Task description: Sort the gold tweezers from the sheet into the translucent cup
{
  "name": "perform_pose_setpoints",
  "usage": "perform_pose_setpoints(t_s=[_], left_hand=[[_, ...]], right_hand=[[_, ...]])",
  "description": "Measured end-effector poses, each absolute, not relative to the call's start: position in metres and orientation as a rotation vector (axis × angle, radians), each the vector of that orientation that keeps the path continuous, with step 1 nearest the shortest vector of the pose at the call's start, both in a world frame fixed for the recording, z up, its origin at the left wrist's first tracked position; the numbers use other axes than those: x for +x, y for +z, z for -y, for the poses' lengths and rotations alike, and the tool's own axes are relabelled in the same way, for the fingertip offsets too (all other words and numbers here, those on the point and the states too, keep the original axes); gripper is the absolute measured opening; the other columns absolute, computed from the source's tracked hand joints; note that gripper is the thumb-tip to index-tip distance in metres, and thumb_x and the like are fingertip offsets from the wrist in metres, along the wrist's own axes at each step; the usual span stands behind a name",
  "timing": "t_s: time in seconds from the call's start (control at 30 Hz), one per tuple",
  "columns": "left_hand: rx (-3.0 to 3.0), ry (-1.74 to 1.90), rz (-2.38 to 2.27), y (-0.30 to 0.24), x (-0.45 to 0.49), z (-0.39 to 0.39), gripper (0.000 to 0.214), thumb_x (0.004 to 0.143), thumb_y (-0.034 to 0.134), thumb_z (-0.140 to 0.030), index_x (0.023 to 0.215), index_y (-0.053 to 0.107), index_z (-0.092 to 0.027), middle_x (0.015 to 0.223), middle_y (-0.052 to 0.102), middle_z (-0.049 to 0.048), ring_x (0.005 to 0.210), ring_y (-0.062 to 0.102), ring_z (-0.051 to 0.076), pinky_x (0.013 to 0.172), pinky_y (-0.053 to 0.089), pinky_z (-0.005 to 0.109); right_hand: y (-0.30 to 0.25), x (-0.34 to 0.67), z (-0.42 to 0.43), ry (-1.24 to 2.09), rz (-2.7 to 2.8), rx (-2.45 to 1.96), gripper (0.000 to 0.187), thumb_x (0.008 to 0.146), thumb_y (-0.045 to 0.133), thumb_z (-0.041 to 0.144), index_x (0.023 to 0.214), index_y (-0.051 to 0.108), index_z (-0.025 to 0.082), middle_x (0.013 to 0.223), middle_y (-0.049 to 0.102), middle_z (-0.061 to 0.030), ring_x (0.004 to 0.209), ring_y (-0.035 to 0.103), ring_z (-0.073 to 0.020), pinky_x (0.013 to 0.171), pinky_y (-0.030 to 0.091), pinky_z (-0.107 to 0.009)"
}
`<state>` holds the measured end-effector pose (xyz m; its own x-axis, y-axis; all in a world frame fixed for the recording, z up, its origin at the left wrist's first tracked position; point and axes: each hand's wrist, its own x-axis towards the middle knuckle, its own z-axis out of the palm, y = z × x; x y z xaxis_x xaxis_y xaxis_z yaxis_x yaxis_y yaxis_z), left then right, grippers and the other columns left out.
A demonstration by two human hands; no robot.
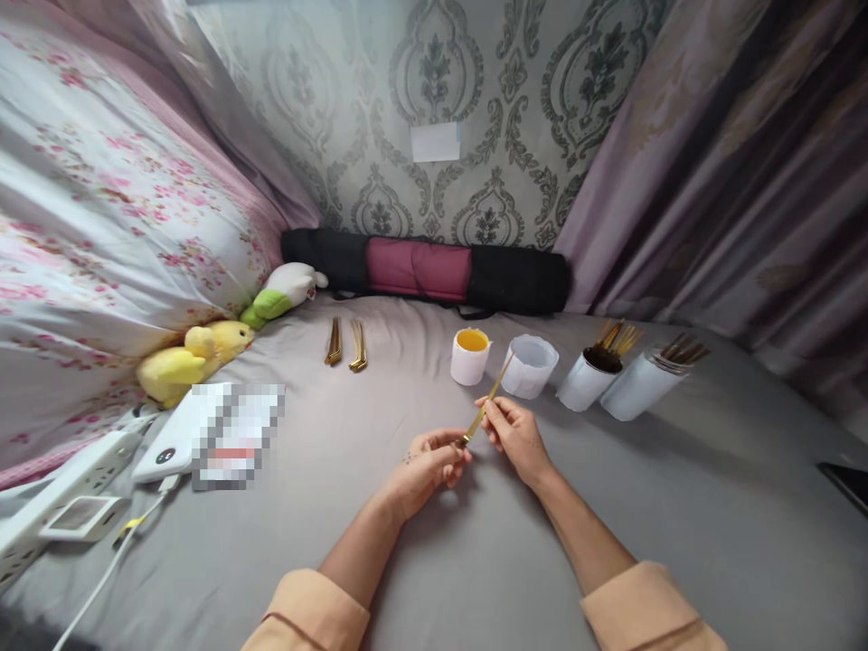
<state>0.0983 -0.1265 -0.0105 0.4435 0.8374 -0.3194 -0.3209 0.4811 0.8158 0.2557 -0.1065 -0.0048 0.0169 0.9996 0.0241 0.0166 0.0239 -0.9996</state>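
My left hand [434, 463] is closed on the lower end of a slim gold-coloured strip [478, 423], whose exact kind I cannot make out. The strip slants up and right, narrowing towards its tip near the translucent white cup. My right hand [514, 432] pinches it around the middle. Just beyond the hands stand a white-wrapped cup with yellow-orange inside [468, 366] and the translucent white cup [531, 372]. Further left lie two small bundles of gold pieces with bent ends, one darker [333, 342] and one brighter [358, 345]. My fingers hide part of the strip's lower end.
Two tilted white-wrapped containers, one nearer [576, 384] and one further right [634, 391], hold thin sticks. A yellow plush toy [180, 366], white power bank [180, 434], cable and power strip [64, 493] line the left. A black-and-maroon roll [420, 268] lies along the wall.
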Motion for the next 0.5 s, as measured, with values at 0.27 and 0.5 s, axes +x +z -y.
perform_pose_setpoints(t_s=[0.27,0.5], left_hand=[[0.705,0.803,-0.763,-0.0078,0.0957,0.1266,0.037,0.061,0.063,-0.019,0.097,0.055,-0.011,0.072,0.057,0.0041,0.051,0.045,0.006,0.047,0.031,0.02],[0.705,0.792,-0.77,-0.0065,0.0962,0.1276,0.038,0.063,0.063,-0.019,0.099,0.054,-0.01,0.072,0.057,0.005,0.052,0.045,0.006,0.046,0.031,0.019]], right_hand=[[-0.0039,0.2561,0.1053,1.153,1.234,-1.243,0.036,0.075,0.049,0.048,0.088,0.059,0.016,0.059,0.049,0.0009,0.042,0.039,-0.0063,0.034,0.028,-0.017],[-0.0042,0.2563,0.1055,1.14,1.25,-1.232,0.034,0.076,0.048,0.046,0.089,0.059,0.016,0.058,0.049,0.0016,0.042,0.039,-0.006,0.035,0.028,-0.018]])
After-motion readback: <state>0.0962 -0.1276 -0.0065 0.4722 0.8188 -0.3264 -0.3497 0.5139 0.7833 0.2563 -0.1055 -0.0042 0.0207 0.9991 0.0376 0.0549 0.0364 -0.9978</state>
